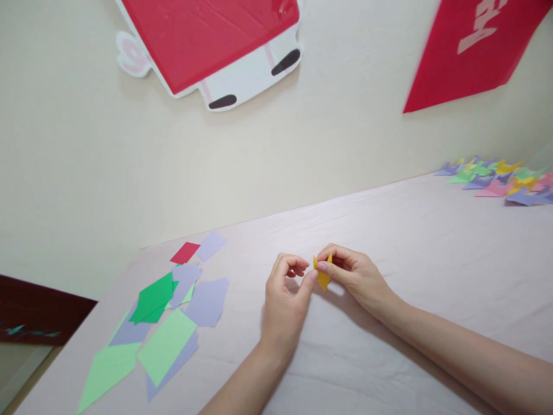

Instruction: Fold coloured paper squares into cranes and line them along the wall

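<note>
A small yellow folded paper (323,280) with two pointed tips upward is pinched between the thumb and fingers of my right hand (356,279), just above the table. Close on its left is my left hand (285,297), fingers curled and a gap between them and the thumb. My left thumb tip reaches the paper's left edge; whether it presses on it is hard to tell. Part of the paper is hidden behind my right thumb.
Loose sheets of coloured paper, among them a dark green sheet (153,298) and a light green sheet (167,346), lie on the left of the cloth-covered table (389,230). Several folded paper pieces (496,187) stand at the back right. A wall (345,115) borders the table's far edge.
</note>
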`<state>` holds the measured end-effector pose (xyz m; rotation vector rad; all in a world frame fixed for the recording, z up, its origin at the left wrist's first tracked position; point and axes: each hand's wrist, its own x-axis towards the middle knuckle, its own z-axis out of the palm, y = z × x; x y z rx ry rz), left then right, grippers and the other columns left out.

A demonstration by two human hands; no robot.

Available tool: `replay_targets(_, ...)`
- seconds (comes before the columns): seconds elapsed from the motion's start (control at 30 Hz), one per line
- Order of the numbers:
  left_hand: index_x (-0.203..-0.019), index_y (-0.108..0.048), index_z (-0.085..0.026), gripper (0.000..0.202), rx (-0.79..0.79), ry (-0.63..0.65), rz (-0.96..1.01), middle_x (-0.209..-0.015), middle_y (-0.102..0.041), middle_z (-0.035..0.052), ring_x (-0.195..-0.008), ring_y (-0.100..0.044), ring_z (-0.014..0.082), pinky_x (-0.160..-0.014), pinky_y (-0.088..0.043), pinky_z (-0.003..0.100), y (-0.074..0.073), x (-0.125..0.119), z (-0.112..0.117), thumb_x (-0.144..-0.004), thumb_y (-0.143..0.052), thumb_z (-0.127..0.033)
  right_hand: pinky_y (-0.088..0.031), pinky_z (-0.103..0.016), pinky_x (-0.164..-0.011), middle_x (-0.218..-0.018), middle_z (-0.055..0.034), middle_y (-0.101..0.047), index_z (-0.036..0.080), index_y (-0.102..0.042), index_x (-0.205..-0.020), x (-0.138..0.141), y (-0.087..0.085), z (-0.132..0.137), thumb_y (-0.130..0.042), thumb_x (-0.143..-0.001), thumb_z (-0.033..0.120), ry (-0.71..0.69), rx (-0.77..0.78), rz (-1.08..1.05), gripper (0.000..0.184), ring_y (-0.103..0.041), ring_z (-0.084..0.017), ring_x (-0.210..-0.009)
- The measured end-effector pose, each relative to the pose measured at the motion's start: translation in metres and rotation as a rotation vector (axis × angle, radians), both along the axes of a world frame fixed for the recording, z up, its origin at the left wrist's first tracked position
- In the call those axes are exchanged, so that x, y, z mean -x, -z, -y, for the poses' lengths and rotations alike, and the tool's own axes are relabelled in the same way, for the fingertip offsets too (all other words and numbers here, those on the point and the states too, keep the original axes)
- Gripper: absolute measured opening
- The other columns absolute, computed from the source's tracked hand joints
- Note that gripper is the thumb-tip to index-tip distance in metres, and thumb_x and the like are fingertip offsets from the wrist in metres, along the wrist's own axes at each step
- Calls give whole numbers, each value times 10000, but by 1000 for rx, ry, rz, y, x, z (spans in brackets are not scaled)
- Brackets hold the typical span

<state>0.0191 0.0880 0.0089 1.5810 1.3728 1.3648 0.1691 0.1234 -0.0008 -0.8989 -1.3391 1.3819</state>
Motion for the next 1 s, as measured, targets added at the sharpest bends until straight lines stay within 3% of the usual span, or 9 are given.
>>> replay_targets(0.43,-790,-626,-195,64,32,23,31,-803,-631,1,-803,-568,161,-777,-421,257,-5,-1,0,-847,-624,-223,-413,-274,-637,-775,-9,-584,204,-676,-779,-1,4,0,-674,-839,395,7,-162,102,200,-528,-159,-713)
replay_targets(0.77,-753,-645,-181,214,188,44,143,-715,-617,-8,-704,-546,148,-658,-397,242,-2,1,-2,-860,-610,-363,-452,-282,-680,-763,-22,-579,230,-709,-785,-4,-8,3,-618,-891,259,61,-485,340,142,-565,-172,-742)
replay_targets(1.0,-714,-658,-173,208,303,31,257,-654,-594,-25,-635,-506,125,-622,-384,232,-4,-1,-3,-794,-637,-364,-471,-295,-712,-825,-39,-609,238,-711,-840,-5,-6,2,-620,-896,250,87,-559,381,108,-588,-187,-799)
